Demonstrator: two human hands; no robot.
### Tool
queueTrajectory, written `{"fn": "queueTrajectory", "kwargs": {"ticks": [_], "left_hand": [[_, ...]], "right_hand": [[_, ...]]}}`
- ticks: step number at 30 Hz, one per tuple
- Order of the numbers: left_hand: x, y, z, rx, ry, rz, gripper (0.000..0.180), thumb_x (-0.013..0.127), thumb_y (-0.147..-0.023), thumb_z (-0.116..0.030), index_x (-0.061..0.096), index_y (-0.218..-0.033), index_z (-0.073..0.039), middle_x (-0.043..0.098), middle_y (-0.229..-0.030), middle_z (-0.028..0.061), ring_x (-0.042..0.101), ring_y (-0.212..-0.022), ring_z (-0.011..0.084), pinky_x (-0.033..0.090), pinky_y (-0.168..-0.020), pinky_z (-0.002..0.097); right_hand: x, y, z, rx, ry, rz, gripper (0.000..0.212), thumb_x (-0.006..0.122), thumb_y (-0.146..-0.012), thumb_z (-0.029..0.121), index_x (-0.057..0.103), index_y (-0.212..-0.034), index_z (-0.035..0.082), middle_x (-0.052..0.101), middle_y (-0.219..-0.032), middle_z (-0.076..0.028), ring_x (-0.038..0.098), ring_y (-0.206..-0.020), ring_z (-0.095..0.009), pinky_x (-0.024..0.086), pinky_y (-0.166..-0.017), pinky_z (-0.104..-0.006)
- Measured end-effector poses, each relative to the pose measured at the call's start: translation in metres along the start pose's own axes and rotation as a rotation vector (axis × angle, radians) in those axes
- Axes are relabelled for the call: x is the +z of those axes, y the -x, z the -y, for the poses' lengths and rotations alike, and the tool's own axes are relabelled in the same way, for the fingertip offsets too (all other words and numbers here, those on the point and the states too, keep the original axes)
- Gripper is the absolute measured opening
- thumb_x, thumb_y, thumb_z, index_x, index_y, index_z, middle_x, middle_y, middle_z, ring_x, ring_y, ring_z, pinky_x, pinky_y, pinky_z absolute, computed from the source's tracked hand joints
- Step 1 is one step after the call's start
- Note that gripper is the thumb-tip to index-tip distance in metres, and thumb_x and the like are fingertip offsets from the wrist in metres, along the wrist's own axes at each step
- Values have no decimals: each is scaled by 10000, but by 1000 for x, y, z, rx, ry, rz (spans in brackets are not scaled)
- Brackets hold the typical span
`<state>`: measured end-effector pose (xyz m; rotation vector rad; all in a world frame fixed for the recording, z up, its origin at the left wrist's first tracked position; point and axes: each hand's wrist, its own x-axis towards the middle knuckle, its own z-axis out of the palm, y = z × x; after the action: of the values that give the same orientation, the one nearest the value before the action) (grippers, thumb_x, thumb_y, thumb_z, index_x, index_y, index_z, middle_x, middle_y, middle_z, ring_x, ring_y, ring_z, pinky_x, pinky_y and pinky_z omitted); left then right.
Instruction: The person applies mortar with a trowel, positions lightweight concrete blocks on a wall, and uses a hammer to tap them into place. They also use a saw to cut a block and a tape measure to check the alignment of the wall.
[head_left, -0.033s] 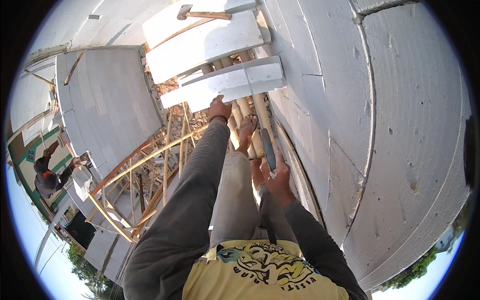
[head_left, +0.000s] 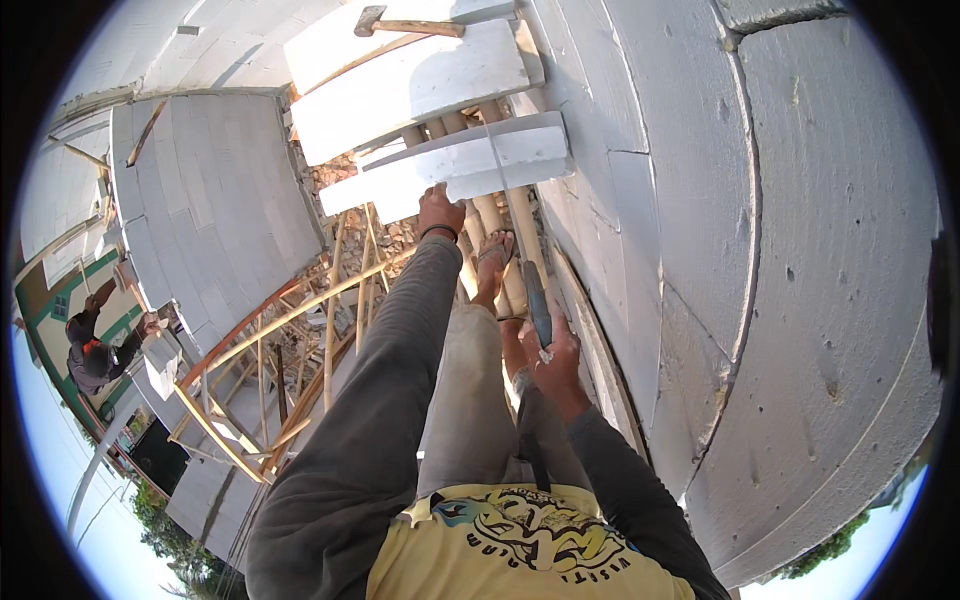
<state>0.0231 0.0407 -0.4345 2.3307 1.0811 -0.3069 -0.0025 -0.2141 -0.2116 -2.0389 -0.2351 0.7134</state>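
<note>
My right hand is closed around the grey handle of a handsaw. From the handle its long thin blade runs away from me, across the right part of a white lightweight concrete block. That block lies crosswise in front of me above bamboo poles. Against its near edge rests my left hand, fingers bent onto the block and a dark band at the wrist. How deep the blade sits in the block I cannot tell.
More white blocks lie beyond, with a hammer on top. A tall block wall rises close on my right. Bamboo poles lie underfoot, and a wooden frame stands left. At far left a co-worker handles a block.
My hands, the saw and the block stay practically in place. At far left the co-worker's head has shifted slightly.
</note>
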Motion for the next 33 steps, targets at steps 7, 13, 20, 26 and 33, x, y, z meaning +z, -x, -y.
{"fn": "queueTrajectory", "kwargs": {"ticks": [7,13,20,26,33], "left_hand": [[23,-69,-10,271,-486,22,950,812,-667,-279,287,-1431,-71,325,-1453,174,251,-1384,352,214,-1135,460],[36,-111,6,472,-624,58,822,803,-666,-355,388,-1312,-60,381,-1407,184,280,-1372,352,198,-1143,475],[44,-114,9,412,-538,194,1046,814,-630,-372,240,-1456,-85,338,-1447,179,247,-1392,354,163,-1157,489],[26,-113,2,419,-395,168,1152,828,-619,-384,126,-1502,-149,207,-1530,154,158,-1430,322,110,-1166,508],[-161,29,-114,536,1186,229,341,578,-909,-341,646,-1011,-22,613,-1012,79,542,-1065,243,386,-977,398]], "right_hand": [[11,6,-29,-78,29,-42,558,571,-868,134,381,-1350,-74,631,-967,-231,663,-758,-315,528,-654,-372],[9,7,-40,52,2,34,545,569,-873,94,378,-1350,-87,631,-1019,-230,657,-819,-270,517,-726,-342],[6,6,-31,189,8,135,549,561,-891,88,354,-1365,-95,616,-1115,-253,657,-953,-287,513,-826,-346],[5,0,-24,137,-17,134,559,575,-892,104,351,-1358,-110,603,-1138,-269,652,-988,-312,513,-831,-354],[-9,0,-38,120,44,99,551,573,-897,130,362,-1339,-123,609,-1105,-267,660,-934,-327,518,-794,-371]]}}
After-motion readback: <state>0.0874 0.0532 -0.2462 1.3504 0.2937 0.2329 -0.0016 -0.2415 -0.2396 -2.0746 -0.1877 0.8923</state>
